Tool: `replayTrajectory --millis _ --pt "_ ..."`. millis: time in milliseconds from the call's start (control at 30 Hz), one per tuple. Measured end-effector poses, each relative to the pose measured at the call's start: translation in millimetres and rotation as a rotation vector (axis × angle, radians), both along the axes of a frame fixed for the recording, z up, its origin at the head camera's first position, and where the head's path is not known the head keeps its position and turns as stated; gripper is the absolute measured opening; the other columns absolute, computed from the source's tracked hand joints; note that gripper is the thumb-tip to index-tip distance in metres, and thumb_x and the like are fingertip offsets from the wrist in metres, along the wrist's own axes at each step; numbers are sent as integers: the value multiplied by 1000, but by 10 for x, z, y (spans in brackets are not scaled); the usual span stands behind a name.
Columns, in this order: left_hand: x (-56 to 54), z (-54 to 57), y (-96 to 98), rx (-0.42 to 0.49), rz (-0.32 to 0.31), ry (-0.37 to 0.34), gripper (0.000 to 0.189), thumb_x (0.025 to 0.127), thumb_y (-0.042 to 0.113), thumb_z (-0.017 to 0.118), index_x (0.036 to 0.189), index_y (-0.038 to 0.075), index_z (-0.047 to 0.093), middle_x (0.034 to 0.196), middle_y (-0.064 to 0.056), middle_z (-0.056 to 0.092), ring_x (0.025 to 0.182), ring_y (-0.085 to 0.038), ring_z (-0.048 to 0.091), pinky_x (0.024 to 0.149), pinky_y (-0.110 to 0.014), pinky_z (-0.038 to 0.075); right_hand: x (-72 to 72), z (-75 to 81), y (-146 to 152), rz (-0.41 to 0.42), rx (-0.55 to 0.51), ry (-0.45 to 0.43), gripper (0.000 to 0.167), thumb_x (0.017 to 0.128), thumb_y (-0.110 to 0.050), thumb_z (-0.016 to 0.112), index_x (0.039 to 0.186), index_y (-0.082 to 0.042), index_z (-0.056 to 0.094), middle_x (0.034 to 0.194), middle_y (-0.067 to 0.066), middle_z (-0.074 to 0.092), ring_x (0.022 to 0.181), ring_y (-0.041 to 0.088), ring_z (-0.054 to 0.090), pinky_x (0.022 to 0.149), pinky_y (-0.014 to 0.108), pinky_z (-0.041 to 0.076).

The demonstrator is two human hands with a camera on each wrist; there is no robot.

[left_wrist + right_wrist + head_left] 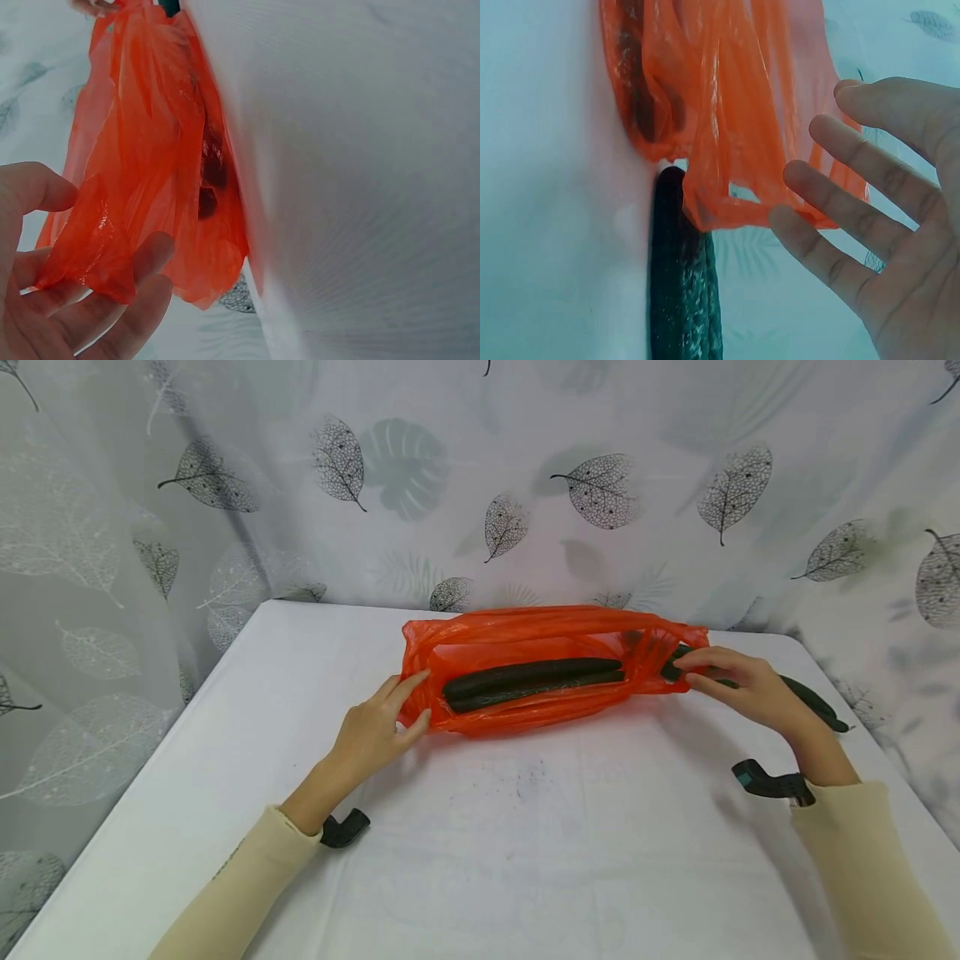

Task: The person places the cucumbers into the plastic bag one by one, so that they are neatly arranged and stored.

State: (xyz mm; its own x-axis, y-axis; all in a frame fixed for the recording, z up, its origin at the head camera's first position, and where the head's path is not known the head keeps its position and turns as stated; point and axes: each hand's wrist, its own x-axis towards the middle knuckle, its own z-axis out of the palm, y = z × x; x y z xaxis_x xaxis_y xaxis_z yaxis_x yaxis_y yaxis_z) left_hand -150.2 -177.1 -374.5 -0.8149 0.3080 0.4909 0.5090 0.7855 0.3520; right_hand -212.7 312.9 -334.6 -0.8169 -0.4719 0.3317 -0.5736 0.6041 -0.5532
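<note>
A red plastic bag (525,625) lies across the back of the table with its opening upward. Two long dark green cucumbers (534,680) show inside it, side by side. My left hand (371,735) is at the bag's left end, thumb and fingers apart. In the left wrist view, a corner of the bag (101,255) lies over its fingers, with the thumb beside it. My right hand (750,689) is at the bag's right end, its fingers spread near the plastic. Beyond it lies another cucumber (813,700), partly hidden by the hand; its end meets the bag in the right wrist view.
The table (517,852) has a white cover with faint dark specks (531,778). Behind it hangs a leaf-patterned curtain (465,468), close to the table's back edge. Black devices (772,783) are strapped to both wrists, below beige sleeves (870,852).
</note>
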Motion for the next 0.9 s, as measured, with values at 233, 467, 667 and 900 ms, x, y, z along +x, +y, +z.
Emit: replayTrajectory --millis 233,467,667,900 --pt "0 -9 -8 1 0 -9 50 88 20 66 135 6 55 110 -14 61 49 -13 44 44 -26 41 -26 -80 94 52 -100 115 34 82 18 64 112 3 68 110 -8 66 105 -6 56 84 6 43" --pt "3 2 -6 0 4 -15 52 88 20 66 136 6 54 113 -15 61 47 -13 41 44 -26 40 -23 -135 168 32 -171 88 36 80 22 63 112 5 68 108 -1 66 103 -1 58 82 8 45" --pt "-1 -3 -4 -7 7 -24 51 88 20 65 135 6 55 112 -15 61 46 -12 37 43 -26 38 -52 -231 259 55 -317 -14 36 79 27 59 111 11 66 108 10 65 102 7 61 83 11 48" --pt "2 -7 -4 -8 6 -32 50 88 20 65 135 6 55 110 -14 60 47 -12 37 44 -26 38 -114 -349 343 -31 -373 -51 27 83 22 59 109 17 62 106 -3 68 96 3 65 79 11 50"
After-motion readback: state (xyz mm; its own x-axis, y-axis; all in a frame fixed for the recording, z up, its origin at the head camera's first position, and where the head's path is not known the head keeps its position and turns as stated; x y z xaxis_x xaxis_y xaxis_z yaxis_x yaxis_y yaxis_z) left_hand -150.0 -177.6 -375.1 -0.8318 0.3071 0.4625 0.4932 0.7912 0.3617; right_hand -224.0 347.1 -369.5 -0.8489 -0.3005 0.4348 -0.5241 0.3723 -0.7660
